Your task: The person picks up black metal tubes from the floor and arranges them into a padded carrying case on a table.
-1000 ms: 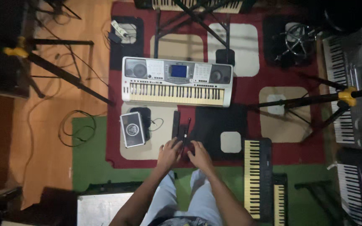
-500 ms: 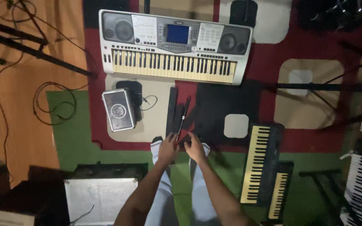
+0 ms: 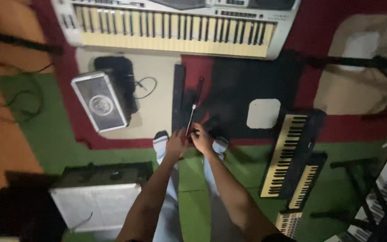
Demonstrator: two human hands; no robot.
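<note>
Patterned rug, left hand and right hand pinching thin rod

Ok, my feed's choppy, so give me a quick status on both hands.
Left hand and right hand together, gripping the near end of a thin dark rod. Rod angled toward the silver keyboard. Black bar lies beside it.

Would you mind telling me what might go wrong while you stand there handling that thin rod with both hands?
The rod is held by the left hand and right hand and points toward the big keyboard; a slip might strike its keys. The cable by the small speaker lies near the feet and might snag. The black keyboards on the floor at the right could be stepped on.
</note>
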